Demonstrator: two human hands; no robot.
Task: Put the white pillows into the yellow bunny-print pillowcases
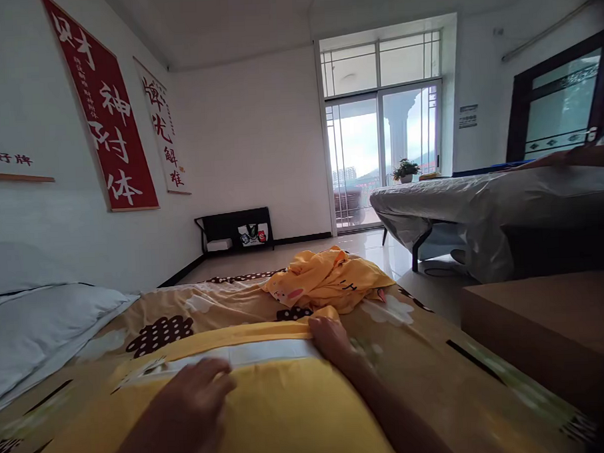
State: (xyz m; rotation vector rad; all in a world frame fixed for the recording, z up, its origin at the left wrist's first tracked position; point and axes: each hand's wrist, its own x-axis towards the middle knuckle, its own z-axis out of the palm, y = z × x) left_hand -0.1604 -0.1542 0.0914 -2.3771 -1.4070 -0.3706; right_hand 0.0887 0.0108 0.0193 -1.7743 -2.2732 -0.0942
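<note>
A plump yellow pillowcase (290, 407) lies on the bed right in front of me. Along its far side a white strip (267, 351) shows between two yellow edges. My right hand (332, 342) is closed on the fabric at the far right corner, where a bit of cloth sticks up past the fingers. Over the left part of the pillowcase is my left hand (194, 405), its fingers bent and blurred by motion; whether it grips any cloth is unclear. A crumpled orange-yellow printed cloth (334, 278) lies just beyond the right hand.
The patterned bedsheet (418, 355) spreads under everything. A white pillow (51, 324) lies at the left. On the right stand a brown box-like surface (546, 309) and a plastic-covered table (481, 192), with another person's arm (569, 158) over it. A low black rack (232, 223) stands by the wall.
</note>
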